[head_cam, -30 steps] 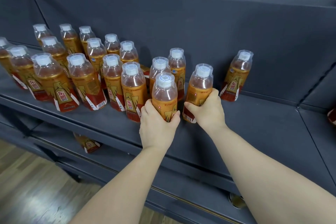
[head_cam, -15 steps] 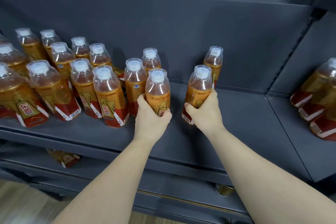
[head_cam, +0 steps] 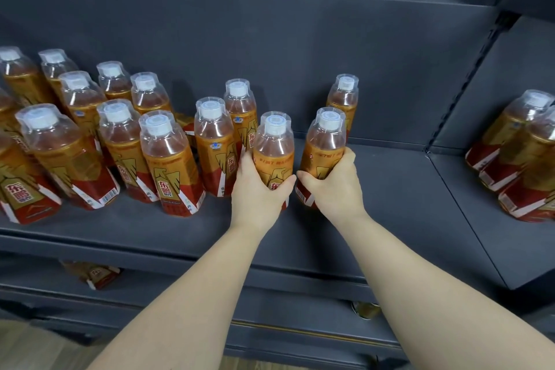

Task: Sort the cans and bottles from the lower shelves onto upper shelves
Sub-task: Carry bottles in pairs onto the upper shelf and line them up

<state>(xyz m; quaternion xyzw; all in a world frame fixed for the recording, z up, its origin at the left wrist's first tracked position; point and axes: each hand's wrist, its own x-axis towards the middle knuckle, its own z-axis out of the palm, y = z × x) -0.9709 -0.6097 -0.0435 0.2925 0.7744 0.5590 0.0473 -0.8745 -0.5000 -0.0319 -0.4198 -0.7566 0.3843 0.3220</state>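
Observation:
Two amber drink bottles with white caps and red-gold labels stand side by side on the dark upper shelf point(head_cam: 390, 213). My left hand point(head_cam: 258, 192) grips the lower body of the left bottle point(head_cam: 274, 147). My right hand point(head_cam: 333, 186) grips the right bottle point(head_cam: 326, 144) the same way. Both bottles are upright, a narrow gap between them. Behind the right bottle stands a single bottle point(head_cam: 344, 99) near the back panel.
Several identical bottles point(head_cam: 168, 159) crowd the shelf's left half. More bottles point(head_cam: 516, 159) lean on the adjoining shelf at the right. A bottle point(head_cam: 93, 275) and a can point(head_cam: 365, 309) lie on lower shelves. Wooden floor shows at bottom left.
The view has shifted right, bringing the right-hand shelf's bottles in. My hands have brought the two gripped bottles closer together, and the left one now stands right of the packed rows.

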